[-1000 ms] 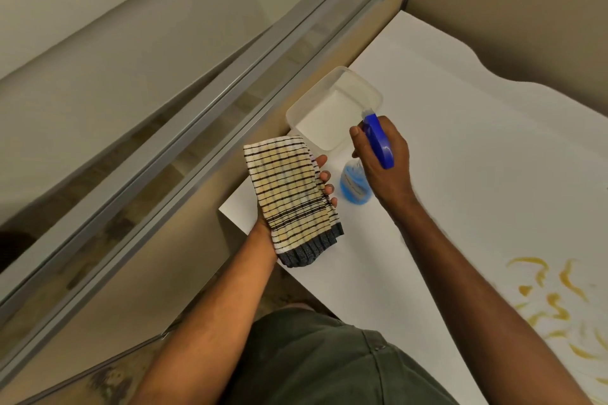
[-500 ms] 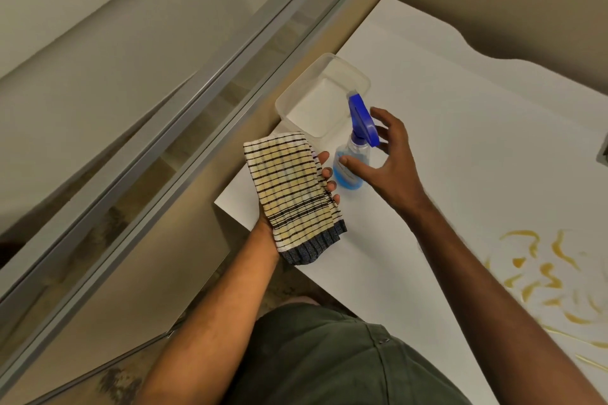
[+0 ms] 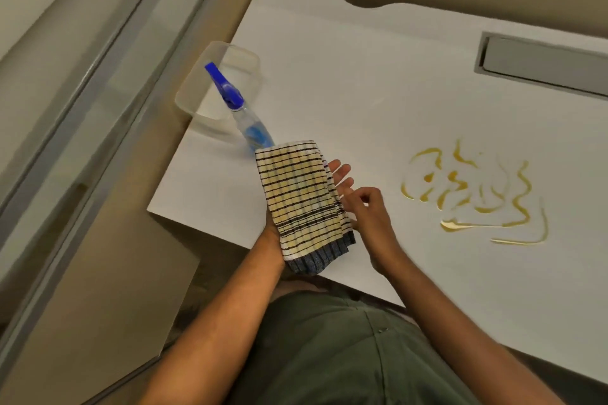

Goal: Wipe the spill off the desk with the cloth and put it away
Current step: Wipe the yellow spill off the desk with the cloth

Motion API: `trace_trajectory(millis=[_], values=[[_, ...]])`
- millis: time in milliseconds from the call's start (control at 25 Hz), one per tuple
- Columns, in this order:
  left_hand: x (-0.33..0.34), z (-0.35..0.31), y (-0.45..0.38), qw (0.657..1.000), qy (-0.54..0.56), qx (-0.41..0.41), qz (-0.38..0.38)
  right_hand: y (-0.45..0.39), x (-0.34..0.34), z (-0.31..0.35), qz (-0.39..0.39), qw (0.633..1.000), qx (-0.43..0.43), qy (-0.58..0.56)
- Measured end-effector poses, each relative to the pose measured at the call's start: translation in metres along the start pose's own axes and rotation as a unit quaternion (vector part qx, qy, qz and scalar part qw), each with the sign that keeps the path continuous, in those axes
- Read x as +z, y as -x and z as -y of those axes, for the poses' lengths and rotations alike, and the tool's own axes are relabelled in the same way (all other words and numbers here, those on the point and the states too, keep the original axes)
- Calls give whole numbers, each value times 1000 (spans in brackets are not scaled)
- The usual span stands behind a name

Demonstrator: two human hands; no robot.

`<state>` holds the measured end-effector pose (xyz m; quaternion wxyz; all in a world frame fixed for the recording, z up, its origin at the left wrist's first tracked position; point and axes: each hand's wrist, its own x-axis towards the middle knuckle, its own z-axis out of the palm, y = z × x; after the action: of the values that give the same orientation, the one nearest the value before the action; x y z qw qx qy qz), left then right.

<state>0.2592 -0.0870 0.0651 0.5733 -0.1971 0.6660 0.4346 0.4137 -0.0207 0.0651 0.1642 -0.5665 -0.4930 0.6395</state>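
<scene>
1. Now, the left hand (image 3: 335,176) lies palm up above the desk's near edge, its fingers spread flat under a folded cream cloth with dark stripes and a grey hem (image 3: 302,204) draped over the palm, supported rather than gripped.
2. Meanwhile the right hand (image 3: 370,217) sits just beside it, fingers curled together at the cloth's right edge; whether they are actually pinching the fabric I cannot tell.
3. Across the white desk (image 3: 362,92), towards its right side and well apart from both hands, lies the amber, syrupy spill (image 3: 473,191), all loops and squiggles and not yet wiped.
4. Near the left edge stands a clear spray bottle with blue liquid and a blue trigger head (image 3: 240,112), its base hidden behind the cloth, and just behind it sits a clear plastic tub (image 3: 250,59).
5. A grey recessed slot (image 3: 543,62) runs along the far right of the desk.
6. As for risks, I'd say the cloth could slip off the open palm during the handover, since nothing clamps it.
7. Equally, a hasty sweep could smear the sticky lines wider or push them over the near edge.
8. Finally, a swinging hem could clip the bottle and topple it.
9. No brand, label or writing is readable anywhere.
</scene>
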Motion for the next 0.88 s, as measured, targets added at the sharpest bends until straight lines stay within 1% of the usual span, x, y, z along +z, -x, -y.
trace_trajectory(millis=[40, 80, 120, 200, 320, 440, 480, 560, 640, 720, 800, 880], values=[[10, 5, 3, 1000, -5, 6, 7, 5, -13, -2, 40, 998, 40, -38], [24, 14, 4, 999, -21, 13, 20, 11, -29, -6, 82, 992, 60, -73], [41, 22, 9, 999, -41, 12, 31, 15, -47, -13, 115, 986, 61, -103], [67, 35, 7, 997, -57, 32, 51, 19, -76, -24, 144, 977, 56, -144], [104, 43, 11, 985, -88, 51, 140, 27, -119, -34, 120, 974, 71, -180], [138, 52, 13, 964, -52, -8, 260, 30, -152, -43, 102, 974, 58, -193], [148, 55, 13, 959, -40, -15, 281, 31, -162, -46, 99, 974, 45, -197], [161, 59, 8, 957, -5, -18, 288, 31, -181, -46, 90, 973, 23, -211], [169, 60, 3, 962, 36, 2, 270, 28, -197, -44, 73, 972, 8, -221], [172, 55, -3, 961, 53, 26, 270, 24, -213, -41, 56, 973, 2, -224], [172, 46, -8, 962, 35, 46, 265, 20, -225, -35, 35, 976, -9, -215], [171, 33, -13, 965, -8, 85, 246, 15, -233, -27, 7, 982, -37, -185]])
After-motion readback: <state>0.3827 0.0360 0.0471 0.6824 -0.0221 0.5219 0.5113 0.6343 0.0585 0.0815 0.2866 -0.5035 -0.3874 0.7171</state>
